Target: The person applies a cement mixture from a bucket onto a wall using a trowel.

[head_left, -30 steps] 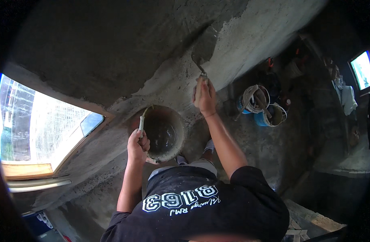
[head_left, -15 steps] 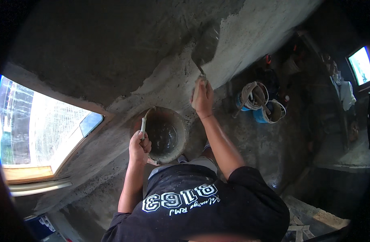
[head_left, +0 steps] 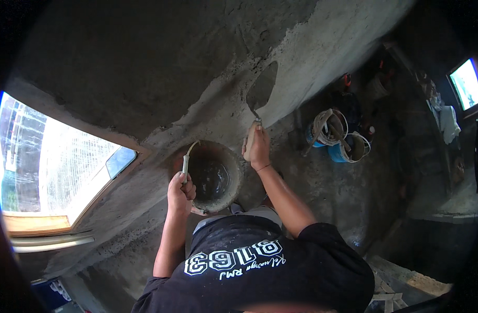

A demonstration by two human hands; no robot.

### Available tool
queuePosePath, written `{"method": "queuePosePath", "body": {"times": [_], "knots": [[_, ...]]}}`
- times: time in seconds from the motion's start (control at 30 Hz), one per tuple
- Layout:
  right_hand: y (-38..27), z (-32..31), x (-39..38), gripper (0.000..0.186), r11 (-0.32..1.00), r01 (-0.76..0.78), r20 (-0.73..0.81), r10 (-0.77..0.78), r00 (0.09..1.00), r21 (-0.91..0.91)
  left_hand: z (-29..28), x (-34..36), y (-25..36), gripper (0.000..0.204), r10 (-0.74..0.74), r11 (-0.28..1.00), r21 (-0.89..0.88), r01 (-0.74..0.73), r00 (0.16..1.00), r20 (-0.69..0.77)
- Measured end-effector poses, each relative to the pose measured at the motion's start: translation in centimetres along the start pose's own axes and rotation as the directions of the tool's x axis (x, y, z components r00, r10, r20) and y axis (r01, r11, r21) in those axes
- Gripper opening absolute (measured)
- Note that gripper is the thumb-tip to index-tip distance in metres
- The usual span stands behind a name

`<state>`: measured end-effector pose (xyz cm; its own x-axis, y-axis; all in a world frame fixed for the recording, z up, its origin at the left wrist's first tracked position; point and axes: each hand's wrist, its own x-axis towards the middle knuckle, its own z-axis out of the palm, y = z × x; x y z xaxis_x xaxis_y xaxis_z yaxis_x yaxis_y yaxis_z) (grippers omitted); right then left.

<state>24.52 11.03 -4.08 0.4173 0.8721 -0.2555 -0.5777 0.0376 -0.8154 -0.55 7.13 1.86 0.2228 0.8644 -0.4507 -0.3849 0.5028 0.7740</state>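
Observation:
In my right hand (head_left: 257, 148) is a trowel (head_left: 263, 86), its dull, pointed blade aimed up toward the wall. The fingers wrap round its handle. The blade is against or just off the wall (head_left: 312, 57); I cannot tell which. My left hand (head_left: 181, 190) is closed round the pale grip of a curved wire handle (head_left: 185, 163). That handle runs to the rim of a round, mud-coloured bucket (head_left: 236, 188). Wet grey mortar (head_left: 210, 177) lies inside the bucket. Fresh dark plaster (head_left: 124, 68) covers the upper left of the wall, with an uneven edge against the lighter part.
A bright window (head_left: 67, 161) with a wooden sill (head_left: 38, 223) is on the left. Two blue-and-white buckets (head_left: 335, 152) stand on the floor to the right, one holding tools. Broken boards (head_left: 387, 300) lie at the lower right. A white cloth (head_left: 448, 124) hangs at far right.
My right hand has drawn the trowel down and slightly toward me, away from the dark plaster's edge. My left hand keeps its grip on the bucket handle, almost unmoved.

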Motion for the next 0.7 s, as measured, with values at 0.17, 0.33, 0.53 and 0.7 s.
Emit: {"method": "queuePosePath", "body": {"times": [0.17, 0.33, 0.53, 0.7], "knots": [[-5.1, 3.0, 2.2, 0.037, 0.987, 0.148, 0.152, -0.156, 0.976, 0.064, 0.3, -0.1, 0.0, 0.022, 0.007, 1.0, 0.009, -0.007, 1.0, 0.014], [-1.9, 2.7, 2.3, 0.045, 1.0, 0.011, 0.339, -0.013, 0.941, 0.007, -0.2, -0.2, -0.3, 0.021, -0.022, 0.999, -0.024, 0.022, 1.0, -0.001], [0.5, -0.4, -0.4, 0.048, 0.995, 0.059, 0.391, -0.021, 0.92, -0.085, -1.0, 0.0, -0.9, 0.021, -0.027, 0.999, -0.022, 0.027, 1.0, -0.013], [-4.4, 1.6, 4.1, 0.048, 0.962, 0.264, 0.36, -0.224, 0.906, -0.067, -0.7, 0.0, -1.1, 0.021, -0.022, 1.0, -0.014, 0.023, 1.0, 0.006]]}}
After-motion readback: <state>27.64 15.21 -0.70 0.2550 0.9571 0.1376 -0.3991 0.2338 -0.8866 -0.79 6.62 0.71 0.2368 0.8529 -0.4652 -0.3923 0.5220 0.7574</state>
